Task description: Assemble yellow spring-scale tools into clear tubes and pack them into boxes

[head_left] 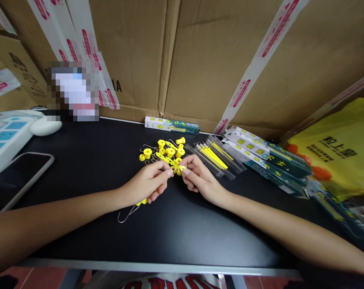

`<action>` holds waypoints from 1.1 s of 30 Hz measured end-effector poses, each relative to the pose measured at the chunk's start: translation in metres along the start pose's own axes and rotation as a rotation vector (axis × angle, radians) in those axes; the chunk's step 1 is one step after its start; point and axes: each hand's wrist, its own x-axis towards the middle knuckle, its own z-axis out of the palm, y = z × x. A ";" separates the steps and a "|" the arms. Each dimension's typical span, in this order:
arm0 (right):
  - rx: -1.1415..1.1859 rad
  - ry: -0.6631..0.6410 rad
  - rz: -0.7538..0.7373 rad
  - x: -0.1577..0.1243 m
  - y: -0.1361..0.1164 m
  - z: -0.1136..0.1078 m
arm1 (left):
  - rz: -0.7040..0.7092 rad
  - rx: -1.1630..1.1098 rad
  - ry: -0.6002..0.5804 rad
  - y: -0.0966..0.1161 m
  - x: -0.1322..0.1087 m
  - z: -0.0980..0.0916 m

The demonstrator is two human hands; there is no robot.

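My left hand (148, 185) is closed round a yellow rod with a metal hook (127, 214) that hangs out below the palm onto the black table (88, 168). My right hand (198, 178) pinches a small yellow part (182, 168) at its fingertips, right beside the left thumb. Just beyond both hands lies a heap of loose yellow plastic parts and wire hooks (165, 152).
Clear flat cases with yellow rods (215, 158) lie right of the heap, then a stack of green-and-white boxes (260, 154) and a yellow bag (335, 152). One box (171, 125) lies at the back. A phone (22, 174), power strip (4, 136) and cardboard cartons (200, 56) surround the table.
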 end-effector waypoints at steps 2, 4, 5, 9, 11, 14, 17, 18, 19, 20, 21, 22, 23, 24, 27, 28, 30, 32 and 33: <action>0.031 0.044 -0.039 0.000 0.008 0.003 | 0.010 -0.007 -0.005 -0.001 0.001 0.000; 0.002 0.085 -0.063 0.000 0.011 0.004 | 0.030 -0.014 -0.009 -0.002 0.002 0.000; -0.013 0.102 -0.070 -0.001 0.012 0.005 | 0.039 -0.013 -0.009 -0.002 0.002 0.001; -0.025 0.091 -0.072 0.000 0.011 0.007 | 0.059 0.020 -0.014 -0.002 0.002 0.001; -0.013 0.058 -0.073 0.001 0.009 0.007 | 0.066 0.029 -0.022 -0.003 0.002 0.001; -0.012 0.055 -0.090 0.002 0.008 0.008 | 0.068 0.026 -0.015 -0.003 0.002 0.001; -0.020 0.067 -0.104 0.001 0.007 0.008 | 0.064 0.025 0.000 -0.002 0.001 0.001; -0.022 0.068 -0.107 0.000 0.008 0.008 | 0.062 0.024 0.000 -0.002 0.001 0.001; -0.023 0.070 -0.108 0.000 0.008 0.008 | 0.060 0.023 0.000 -0.002 0.001 0.001; -0.027 0.073 -0.112 -0.001 0.008 0.008 | 0.057 0.022 -0.002 -0.002 0.001 0.001; -0.035 0.079 -0.117 -0.001 0.009 0.009 | 0.055 0.021 -0.003 -0.003 0.001 0.001; -0.046 0.086 -0.124 -0.001 0.009 0.009 | 0.053 0.020 -0.002 -0.003 0.001 0.001; -0.059 0.092 -0.133 0.000 0.010 0.010 | 0.053 0.020 -0.002 -0.003 0.001 0.001; -0.072 0.097 -0.140 0.000 0.010 0.010 | 0.053 0.021 -0.001 -0.004 0.002 0.001; -0.101 0.106 -0.151 0.001 0.011 0.010 | 0.060 0.026 0.002 -0.005 0.002 0.001; -0.107 0.107 -0.154 0.001 0.011 0.010 | 0.061 0.028 0.003 -0.005 0.002 0.001; -0.119 0.108 -0.160 0.000 0.012 0.010 | 0.059 0.030 0.004 -0.004 0.002 0.001; -0.132 0.106 -0.163 0.000 0.012 0.010 | 0.055 0.034 -0.003 -0.003 0.002 0.001; -0.137 0.106 -0.163 0.000 0.012 0.010 | 0.053 0.039 -0.007 -0.003 0.001 0.001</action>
